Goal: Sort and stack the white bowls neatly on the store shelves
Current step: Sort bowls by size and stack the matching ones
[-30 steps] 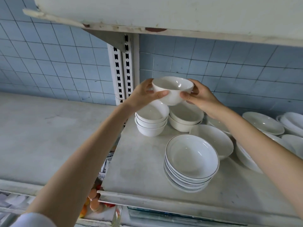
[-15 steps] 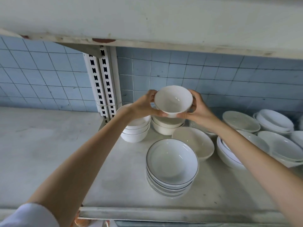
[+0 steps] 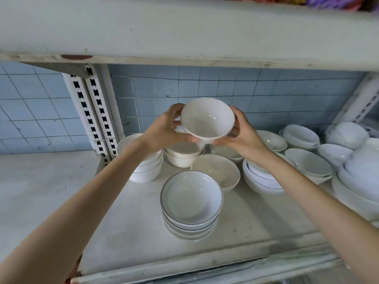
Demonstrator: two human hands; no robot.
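Observation:
A small white bowl [image 3: 207, 119] is held up above the shelf, tipped so its inside faces me. My left hand [image 3: 164, 130] grips its left side and my right hand [image 3: 242, 132] grips its right side. Below it a stack of two small cream bowls [image 3: 182, 155] stands near the back wall. Left of that, partly behind my left forearm, is another stack of small white bowls [image 3: 148, 170]. A stack of black-rimmed white bowls [image 3: 191, 203] sits in the middle of the shelf [image 3: 133, 232]. A single cream bowl [image 3: 217, 173] leans behind it.
More white bowls and stacks crowd the right side: a black-lined stack [image 3: 260, 179], shallow bowls [image 3: 307, 165], and larger ones [image 3: 361, 181] at the far right. An upper shelf [image 3: 184, 33] hangs close overhead. A slotted upright [image 3: 92, 111] stands at the left.
Both hands have kept hold of the small bowl and tipped it further toward me, so its inside now shows. The view has shifted right, showing more bowls there.

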